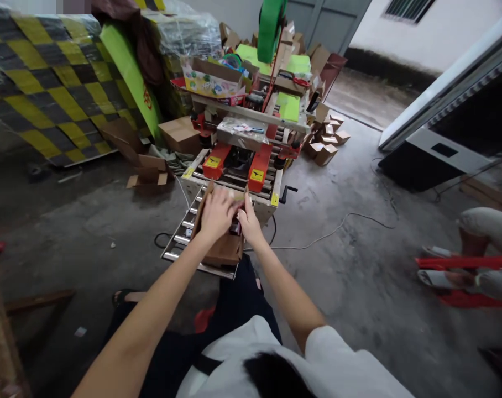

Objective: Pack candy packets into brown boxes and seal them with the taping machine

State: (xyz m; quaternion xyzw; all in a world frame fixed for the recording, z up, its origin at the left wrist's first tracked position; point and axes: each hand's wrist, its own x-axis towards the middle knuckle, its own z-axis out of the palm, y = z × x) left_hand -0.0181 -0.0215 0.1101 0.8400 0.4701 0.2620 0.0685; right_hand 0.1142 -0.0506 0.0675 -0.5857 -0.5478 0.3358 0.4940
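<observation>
An open cardboard box (224, 251) rests on a short roller conveyor (180, 239) in front of my body. Over the box's far part lies my left hand (218, 211), palm down, its fingers stretched out and slightly blurred. My right hand (250, 222) grips the right side of the box, thumb toward the inside and fingers along the upright flap. Between the hands, small dark reddish contents (235, 226) show in part; I cannot make out what they are. The two hands nearly touch at the thumb.
Just beyond the box stands a carton sealing machine (259, 171) with orange guides, a black crank (289, 192) and a green tape roll (271, 30). Empty cartons (147, 160) lie left; a cable (317, 240) crosses the floor. At right, a person's legs (487, 232) rest near a red stool (470, 262).
</observation>
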